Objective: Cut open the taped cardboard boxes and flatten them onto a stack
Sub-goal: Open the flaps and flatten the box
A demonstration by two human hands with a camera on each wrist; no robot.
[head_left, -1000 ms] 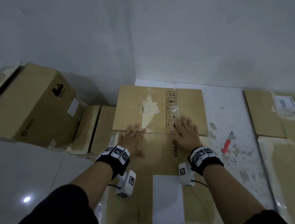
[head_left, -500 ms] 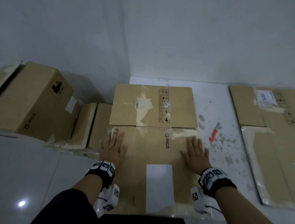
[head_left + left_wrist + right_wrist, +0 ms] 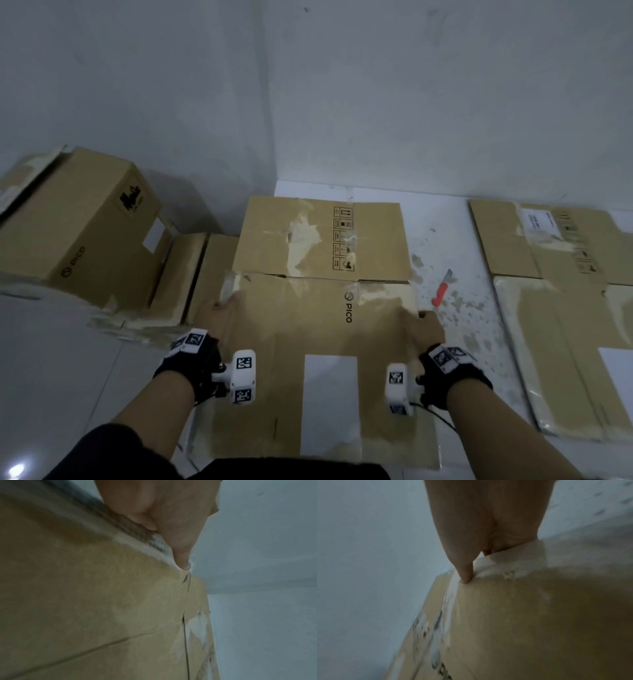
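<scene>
A flattened brown cardboard box (image 3: 308, 329) marked PICO lies on the floor in front of me, a white label on its near half. My left hand (image 3: 219, 313) grips its left edge, thumb on top (image 3: 181, 561), fingers hidden under the board. My right hand (image 3: 424, 323) grips its right edge the same way, thumb pressed on the taped edge (image 3: 465, 574). The far flap (image 3: 322, 236) with handling symbols lies flat beyond the fold. A red-handled cutter (image 3: 442, 289) rests on the floor just right of the box.
An upright PICO box (image 3: 75, 226) stands at the left against the wall, with folded cardboard (image 3: 191, 277) beside it. A stack of flattened boxes (image 3: 565, 308) lies on the right. White walls meet in a corner behind. Torn tape scraps speckle the floor (image 3: 472, 305).
Both hands slid from pressing flat on top of the cardboard outward to its left and right edges, and now curl round them. The head view has pulled back slightly.
</scene>
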